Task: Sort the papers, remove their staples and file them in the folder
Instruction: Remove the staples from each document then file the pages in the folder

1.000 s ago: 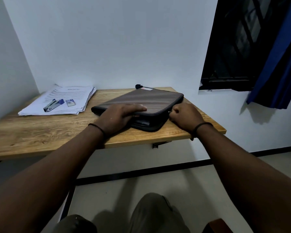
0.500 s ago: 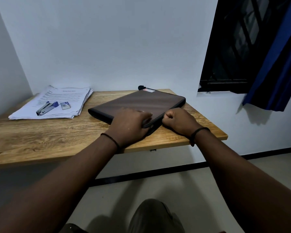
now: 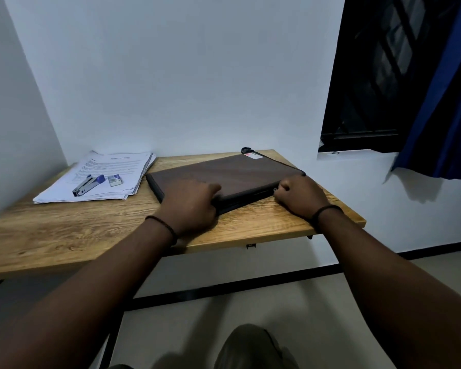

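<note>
Folder: a dark brown, flat, zip-around fabric folder [image 3: 224, 173] is lying closed on the right half of the light wooden wall-mounted desk [image 3: 64, 235], turned at an angle, its near corner pointing toward the person
Left hand: the left hand [image 3: 189, 206] is resting on the folder's near corner, fingers draped over the top and edge, pressing it down rather than lifting it
Right hand: the right hand [image 3: 300, 195] is curled at the folder's right edge; it is probably pinching the small metal zipper pull [image 3: 275, 189], though the grip itself is too small to make out
Papers: a loose stack of white printed sheets [image 3: 101, 177] is sitting at the desk's far left, well apart from the folder, untouched
On the stack: a silver and blue stapler-type tool [image 3: 87, 184] and a small pale box [image 3: 114, 180] are lying just beside each other, weighing the sheets down
Step in hand: opening the folder is looking like the current job; sorting, unstapling and filing are all not yet begun
Handling: the folder is looking padded and fairly stiff, light enough to slide on the smooth wood; pinning one corner while drawing the zipper is the sensible hold; the sheets are thin and floppy, best lifted as whole bundles by an edge
Risk: the unsquared sheets are likely to fan out if dragged
</note>
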Available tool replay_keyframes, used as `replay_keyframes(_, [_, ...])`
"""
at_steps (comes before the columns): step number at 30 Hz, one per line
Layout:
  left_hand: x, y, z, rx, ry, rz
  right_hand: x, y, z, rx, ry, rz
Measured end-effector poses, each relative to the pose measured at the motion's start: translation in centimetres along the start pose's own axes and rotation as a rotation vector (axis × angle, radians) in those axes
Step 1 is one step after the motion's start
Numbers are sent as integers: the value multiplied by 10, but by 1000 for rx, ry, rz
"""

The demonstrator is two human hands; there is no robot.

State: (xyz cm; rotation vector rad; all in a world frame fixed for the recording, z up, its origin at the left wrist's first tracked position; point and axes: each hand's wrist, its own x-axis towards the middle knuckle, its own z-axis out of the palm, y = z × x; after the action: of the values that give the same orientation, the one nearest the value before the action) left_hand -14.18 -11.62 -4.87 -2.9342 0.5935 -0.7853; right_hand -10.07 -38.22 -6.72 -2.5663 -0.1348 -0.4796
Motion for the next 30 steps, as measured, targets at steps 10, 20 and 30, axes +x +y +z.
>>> replay_keyframes(10, [40, -4, 33, -82, 11, 83, -22, 15, -17, 92, -29, -54])
replay_keyframes(20, [68, 70, 39, -115, 13, 166, -27, 10, -19, 42, -35, -101])
replay_keyframes(30, [53, 1, 50, -348, 50, 14, -37, 29, -31, -161, 97, -72])
